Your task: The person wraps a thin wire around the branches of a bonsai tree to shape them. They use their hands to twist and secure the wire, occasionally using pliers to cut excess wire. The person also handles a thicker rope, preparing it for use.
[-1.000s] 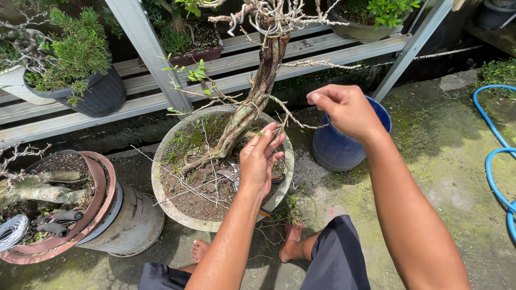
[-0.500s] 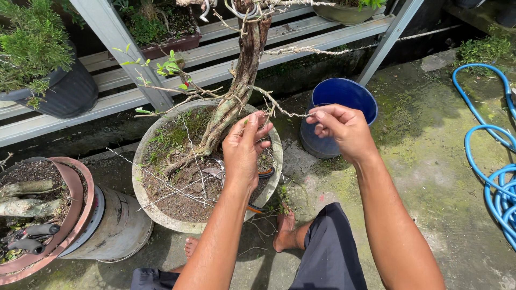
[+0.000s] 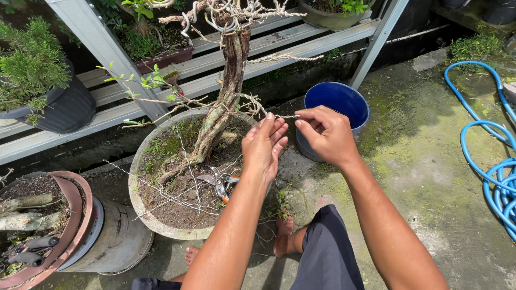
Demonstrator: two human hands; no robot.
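Both my hands have dropped lower: right hand (image 3: 325, 131) fingers pinch a wired twig (image 3: 284, 116), left hand (image 3: 263, 147) fingers loosely spread beside it, above shears (image 3: 219, 185) in the pot (image 3: 141, 201) on mossy concrete (image 3: 424, 161).

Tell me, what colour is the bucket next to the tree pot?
The bucket is dark blue, inside and out. The head view shows it best.
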